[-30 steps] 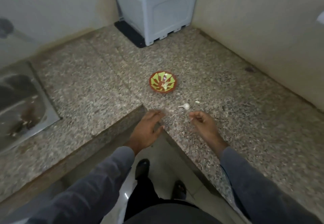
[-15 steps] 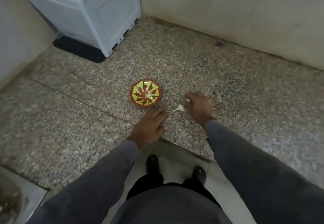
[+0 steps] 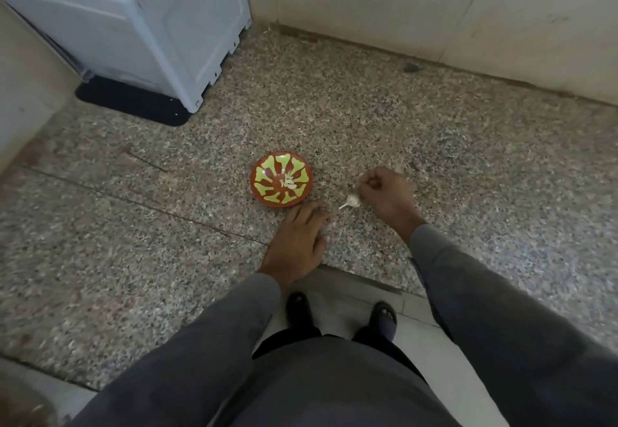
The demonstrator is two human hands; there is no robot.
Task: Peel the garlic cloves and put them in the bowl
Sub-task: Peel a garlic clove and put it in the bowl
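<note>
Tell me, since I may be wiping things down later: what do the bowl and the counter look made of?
Bowl: probably glazed ceramic or glossy plastic; its red and yellow-green pattern shines, so it could be either. Counter: speckled pink-grey stone, likely polished granite; fine joint lines show between its slabs.

The counter (image 3: 434, 132) is speckled granite-like stone with a dull polish; the bowl (image 3: 264, 189) at centre looks glazed and glossy, red with yellow-green patterning; the box (image 3: 160, 25) at upper left looks like smooth matt plastic, pale grey; beneath it lies a black matt mat (image 3: 133, 102); the sleeves (image 3: 501, 319) at the bottom are soft grey cloth.
</note>
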